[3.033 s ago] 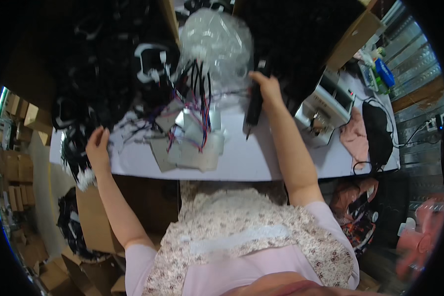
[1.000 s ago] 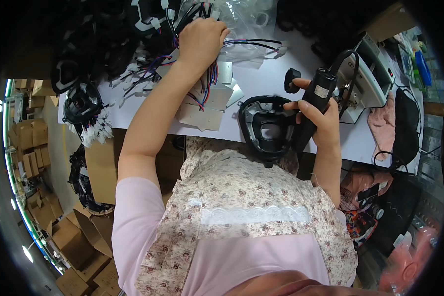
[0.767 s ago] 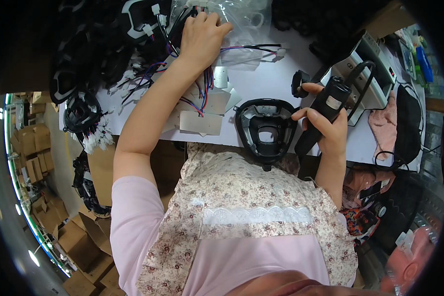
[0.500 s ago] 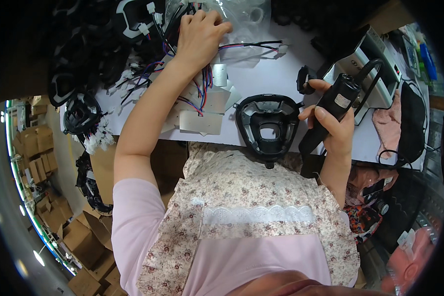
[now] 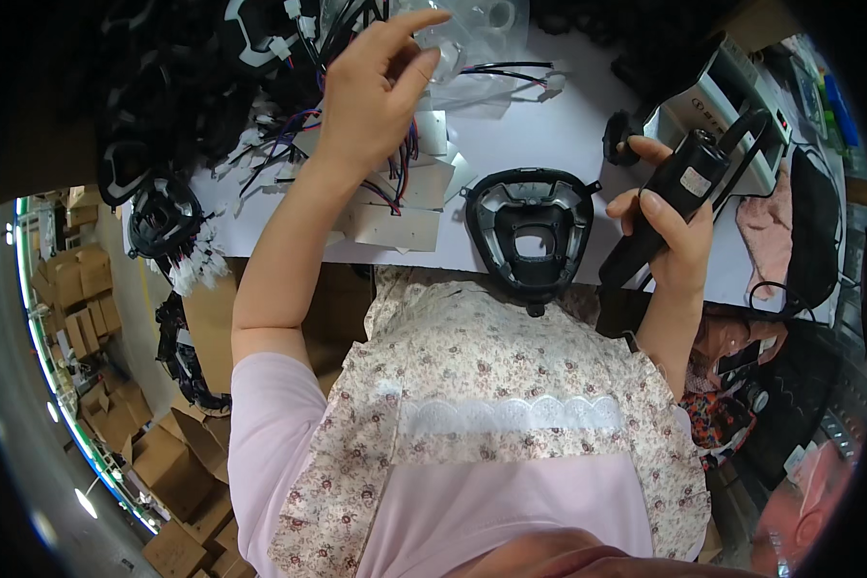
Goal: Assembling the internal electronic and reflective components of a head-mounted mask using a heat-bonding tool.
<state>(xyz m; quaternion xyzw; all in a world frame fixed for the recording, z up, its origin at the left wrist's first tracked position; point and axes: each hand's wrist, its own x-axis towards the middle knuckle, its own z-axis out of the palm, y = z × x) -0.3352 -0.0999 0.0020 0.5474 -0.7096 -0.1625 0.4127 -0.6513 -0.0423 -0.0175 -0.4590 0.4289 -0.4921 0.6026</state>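
Note:
My left hand (image 5: 368, 101) is over the far part of the table, beside a bunch of wires and a clear plastic bag (image 5: 491, 43). Its index finger and thumb are stretched apart; the other fingers are partly curled, and nothing shows between them. My right hand (image 5: 681, 236) wraps round a black powered screwdriver (image 5: 682, 183), tilted, with a cable at its upper end. At its index fingertip is a small black part (image 5: 620, 138). Between my hands, at the table's near edge, lies a black rounded plastic housing (image 5: 533, 279) with grey inner panels and a square opening.
Flat silvery plates (image 5: 395, 229) with coloured wires lie under my left forearm. Many black housings (image 5: 164, 217) and white connectors (image 5: 197, 265) crowd the left side. A white box-shaped device (image 5: 708, 101) stands at right, near a pink cloth (image 5: 767, 231). Cardboard boxes (image 5: 169, 467) stand on the floor.
My left hand has lifted back from the wires, its index finger and thumb spreading. My right hand has moved slightly right with the screwdriver, the small black part moving along.

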